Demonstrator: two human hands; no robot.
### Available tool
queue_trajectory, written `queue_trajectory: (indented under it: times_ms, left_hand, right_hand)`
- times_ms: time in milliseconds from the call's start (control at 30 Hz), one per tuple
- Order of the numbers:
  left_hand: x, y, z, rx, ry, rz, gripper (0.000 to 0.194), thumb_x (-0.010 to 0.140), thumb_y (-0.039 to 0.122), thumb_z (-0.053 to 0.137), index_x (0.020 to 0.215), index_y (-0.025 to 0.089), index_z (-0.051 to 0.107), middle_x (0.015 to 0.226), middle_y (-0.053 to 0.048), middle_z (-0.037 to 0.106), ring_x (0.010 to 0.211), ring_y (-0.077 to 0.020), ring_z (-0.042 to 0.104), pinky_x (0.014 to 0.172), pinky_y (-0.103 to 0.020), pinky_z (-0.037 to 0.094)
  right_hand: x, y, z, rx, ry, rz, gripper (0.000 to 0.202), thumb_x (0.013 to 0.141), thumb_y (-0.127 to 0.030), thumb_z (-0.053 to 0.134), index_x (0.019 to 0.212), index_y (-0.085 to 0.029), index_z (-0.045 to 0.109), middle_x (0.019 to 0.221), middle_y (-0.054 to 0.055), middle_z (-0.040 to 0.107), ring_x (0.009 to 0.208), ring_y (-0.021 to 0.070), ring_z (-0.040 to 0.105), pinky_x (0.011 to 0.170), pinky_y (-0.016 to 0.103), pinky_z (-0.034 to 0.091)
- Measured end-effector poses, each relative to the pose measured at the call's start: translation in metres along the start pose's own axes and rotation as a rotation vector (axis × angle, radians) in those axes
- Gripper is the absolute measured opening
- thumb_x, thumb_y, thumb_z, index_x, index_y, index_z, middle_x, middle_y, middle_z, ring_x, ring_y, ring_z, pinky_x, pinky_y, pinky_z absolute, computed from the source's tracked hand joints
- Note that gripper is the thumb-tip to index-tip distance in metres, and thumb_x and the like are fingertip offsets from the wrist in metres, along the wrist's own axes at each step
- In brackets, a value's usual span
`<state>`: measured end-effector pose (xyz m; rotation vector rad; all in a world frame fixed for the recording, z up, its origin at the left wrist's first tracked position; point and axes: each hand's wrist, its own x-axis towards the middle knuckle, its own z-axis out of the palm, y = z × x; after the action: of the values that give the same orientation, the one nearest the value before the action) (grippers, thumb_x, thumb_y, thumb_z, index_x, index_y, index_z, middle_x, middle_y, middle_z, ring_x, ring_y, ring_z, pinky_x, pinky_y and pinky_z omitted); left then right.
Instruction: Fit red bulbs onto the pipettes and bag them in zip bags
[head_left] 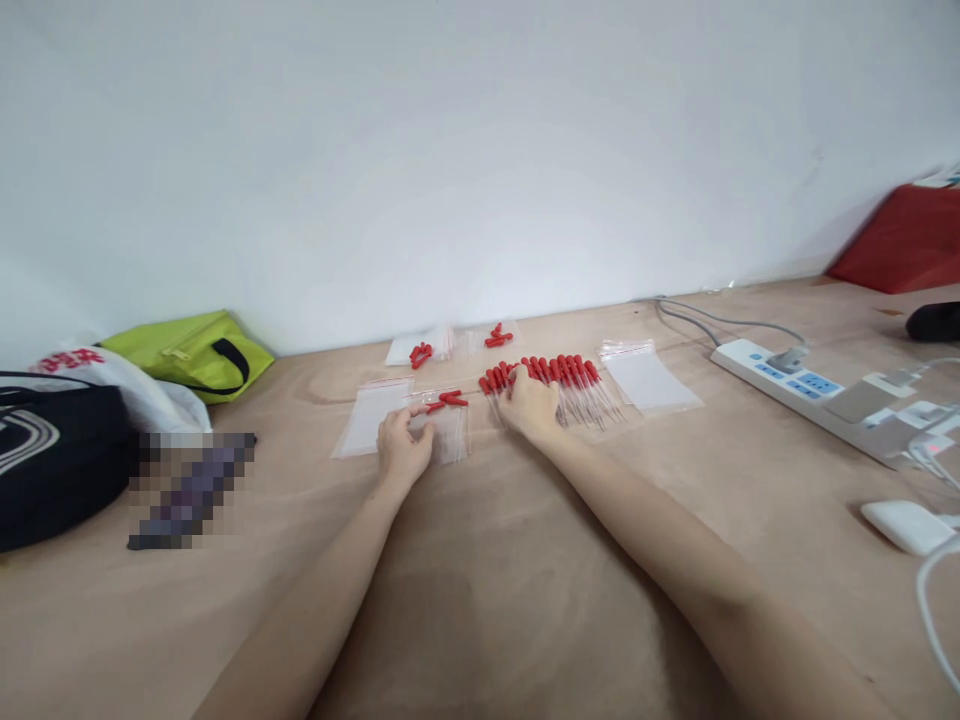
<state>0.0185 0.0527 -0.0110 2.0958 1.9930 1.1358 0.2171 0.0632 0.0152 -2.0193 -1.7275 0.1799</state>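
Observation:
A row of droppers point(581, 385) with red bulbs and thin clear stems lies side by side on the table. Reaching into its left part, my right hand point(530, 402) has its fingers closed at a red bulb; the fingertips are partly hidden. My left hand point(405, 445) rests at a clear plastic bag point(450, 440), fingers curved and thumb apart. Several red-bulbed droppers point(450, 398) lie in or on that bag, just beyond the left fingertips. A flat zip bag point(371, 415) lies left of the left hand, and a stack of zip bags point(651, 378) right of the row.
Near the wall lie two bags with red-bulbed droppers, one left point(421, 354), one right point(498, 337). A power strip point(802, 390) with plugs and cables and a white charger point(907, 525) are at right. At left sit a black bag point(64, 460) and a lime-green pouch point(195, 355).

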Motion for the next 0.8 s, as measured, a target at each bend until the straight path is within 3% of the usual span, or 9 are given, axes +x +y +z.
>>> queue_trajectory:
  times_ms: [100,233,333,467,600,800]
  left_hand:
    - [0.0,0.001,-0.002,0.03,-0.033,-0.011,0.023,0.069,0.026,0.058,0.09,0.02,0.063,0.082,-0.007,0.056,0.076,-0.0238,0.053,0.074,-0.04,0.044]
    - [0.008,0.002,-0.004,0.103,-0.089,0.059,0.032,0.069,0.026,0.06,0.101,0.019,0.062,0.097,-0.009,0.053,0.093,-0.0269,0.05,0.086,-0.041,0.04]
    - [0.021,0.004,-0.003,0.167,-0.196,0.11,0.035,0.075,0.025,0.055,0.109,0.018,0.058,0.106,-0.01,0.051,0.102,-0.0265,0.047,0.091,-0.038,0.037]
    - [0.037,0.006,0.001,0.216,-0.303,0.097,0.036,0.077,0.021,0.052,0.112,0.013,0.057,0.097,-0.011,0.056,0.095,-0.0247,0.052,0.088,-0.035,0.04]
    - [0.038,0.013,0.008,0.21,-0.316,0.106,0.033,0.076,0.019,0.053,0.108,0.013,0.058,0.087,-0.008,0.059,0.085,-0.0213,0.056,0.08,-0.031,0.043]
    - [0.018,0.035,0.017,0.226,-0.248,0.092,0.034,0.078,0.015,0.047,0.111,0.011,0.052,0.091,-0.01,0.059,0.09,-0.0222,0.054,0.081,-0.032,0.042]
  right_hand:
    - [-0.002,0.001,0.002,-0.02,-0.001,-0.012,0.027,0.077,-0.027,0.044,0.1,-0.014,0.047,0.077,0.01,0.066,0.076,0.024,0.06,0.074,0.036,0.024]
    - [-0.013,-0.001,0.0,-0.028,0.019,-0.099,0.025,0.08,-0.032,0.042,0.095,-0.015,0.051,0.079,0.009,0.066,0.077,0.0222,0.06,0.077,0.036,0.024]
    - [-0.023,-0.014,0.001,-0.039,-0.044,-0.204,0.024,0.08,-0.034,0.041,0.087,-0.017,0.056,0.08,0.008,0.066,0.078,0.0207,0.06,0.079,0.036,0.023]
    - [-0.03,-0.036,0.008,-0.068,-0.114,-0.23,0.024,0.078,-0.032,0.043,0.084,-0.015,0.058,0.08,0.011,0.066,0.075,0.0204,0.06,0.078,0.036,0.025]
    - [-0.029,-0.042,0.009,-0.082,-0.119,-0.177,0.025,0.075,-0.025,0.046,0.095,-0.011,0.053,0.082,0.013,0.066,0.075,0.021,0.061,0.077,0.035,0.026]
    - [-0.029,-0.034,0.002,-0.102,-0.14,-0.151,0.023,0.075,-0.016,0.045,0.096,-0.009,0.049,0.085,0.016,0.065,0.079,0.0236,0.061,0.077,0.036,0.028]
